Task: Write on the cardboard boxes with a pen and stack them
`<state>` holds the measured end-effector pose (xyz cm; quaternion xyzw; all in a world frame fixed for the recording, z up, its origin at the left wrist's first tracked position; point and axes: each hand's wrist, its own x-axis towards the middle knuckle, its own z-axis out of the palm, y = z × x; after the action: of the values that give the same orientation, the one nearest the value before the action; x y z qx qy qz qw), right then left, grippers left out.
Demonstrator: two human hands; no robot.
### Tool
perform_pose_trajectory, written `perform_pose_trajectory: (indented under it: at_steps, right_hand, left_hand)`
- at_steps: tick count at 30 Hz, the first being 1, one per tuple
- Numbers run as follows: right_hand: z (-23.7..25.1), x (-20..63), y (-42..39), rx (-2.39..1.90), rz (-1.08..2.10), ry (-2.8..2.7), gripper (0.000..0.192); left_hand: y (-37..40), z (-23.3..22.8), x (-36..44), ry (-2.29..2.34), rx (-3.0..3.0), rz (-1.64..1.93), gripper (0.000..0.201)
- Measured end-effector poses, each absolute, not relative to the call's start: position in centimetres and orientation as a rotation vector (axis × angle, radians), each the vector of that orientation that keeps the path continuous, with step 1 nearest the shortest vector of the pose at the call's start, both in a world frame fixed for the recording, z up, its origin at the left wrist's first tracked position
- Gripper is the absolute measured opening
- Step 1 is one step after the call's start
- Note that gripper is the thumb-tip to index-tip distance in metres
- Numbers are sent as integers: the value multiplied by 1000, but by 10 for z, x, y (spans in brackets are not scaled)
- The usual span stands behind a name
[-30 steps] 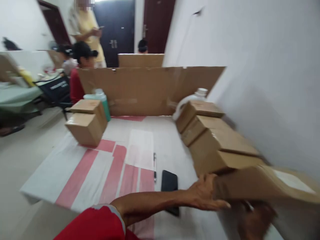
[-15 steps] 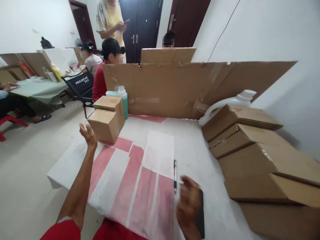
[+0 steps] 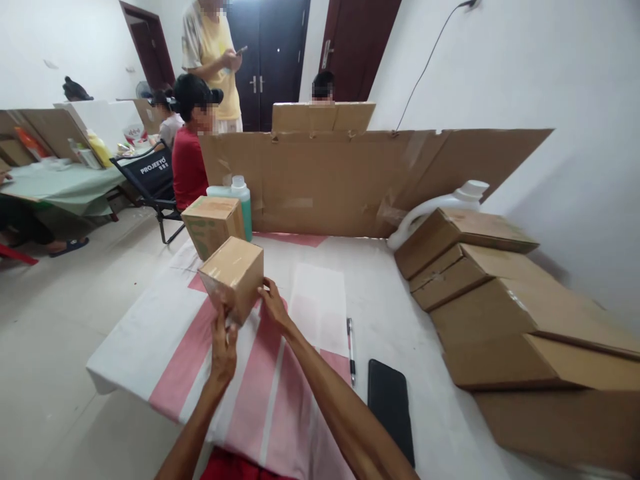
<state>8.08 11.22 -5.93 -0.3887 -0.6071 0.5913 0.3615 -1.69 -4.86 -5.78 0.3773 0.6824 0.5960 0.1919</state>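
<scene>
Between my two hands is a small cardboard box (image 3: 241, 283), tilted a little over the striped tablecloth. My left hand (image 3: 223, 347) presses on its near left face, fingers pointing up. At the box's right side, my right hand (image 3: 274, 303) grips the lower edge. Whether the box's bottom touches the cloth I cannot tell. Just behind it stands another cardboard box (image 3: 213, 223) with green print. A white sheet of paper (image 3: 319, 300) lies right of my right hand, with a pen (image 3: 351, 350) along its edge and a black phone (image 3: 391, 407) nearer to me.
Several cardboard boxes (image 3: 500, 320) are piled along the right side, a white jug (image 3: 450, 198) behind them. A bottle of green liquid (image 3: 243, 203) stands at the back left. A cardboard screen (image 3: 325, 180) closes the far edge. Beyond it are other people and a folding chair (image 3: 147, 173).
Both hands have come together on the nearer small box, which has moved right and toward me, away from the box behind it. My right hand has left the area by the phone.
</scene>
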Motion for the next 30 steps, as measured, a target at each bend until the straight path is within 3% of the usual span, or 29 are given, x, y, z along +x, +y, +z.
perform_pose_trajectory:
  at_steps: [5, 8, 12, 22, 30]
  right_hand:
    - [-53, 147, 100, -942, 1547, -1525, 58]
    - [-42, 186, 86, -930, 1614, -1507, 52]
    - [-33, 222, 69, -951, 1730, -1479, 57]
    - [-52, 237, 57, -1003, 1757, -1255, 72]
    - [-70, 238, 39, -1043, 1640, -1193, 76]
  left_hand:
    - [-102, -53, 42, 2006, 1611, 1290, 73]
    - [-120, -30, 70, 1810, 2107, 1087, 84]
    - [-119, 11, 95, 1590, 2415, 1002, 74]
    - [-46, 29, 59, 1615, 2139, 1408, 39]
    - [-31, 29, 23, 1770, 1746, 1727, 36]
